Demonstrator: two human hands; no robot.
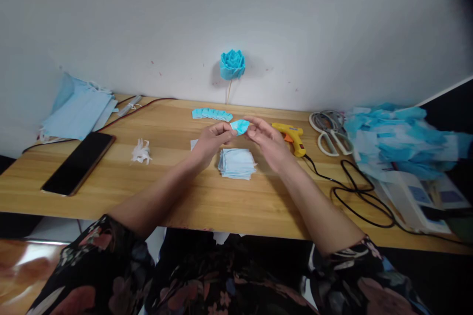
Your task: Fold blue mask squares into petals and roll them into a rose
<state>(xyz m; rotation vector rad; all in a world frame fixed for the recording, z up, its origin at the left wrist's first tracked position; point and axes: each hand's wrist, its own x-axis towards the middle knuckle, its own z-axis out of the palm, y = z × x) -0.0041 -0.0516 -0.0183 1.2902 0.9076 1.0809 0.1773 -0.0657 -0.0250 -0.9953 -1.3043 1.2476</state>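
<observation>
1. Surface [177,197]: the piece [241,127] is above it, nearer to the far edge.
2. Left hand [210,141]: fingers are clamped on the piece's left end. Right hand [271,143]: by its right end; finger closure I cannot tell.
3. Piece: probably light, soft, easily creased; pinch the ends gently.

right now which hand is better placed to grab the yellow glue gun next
Right, I'd say. The right hand is beside the yellow glue gun, while the left hand is farther off, its fingers pinching the blue piece, and could probably hold it alone.
</observation>
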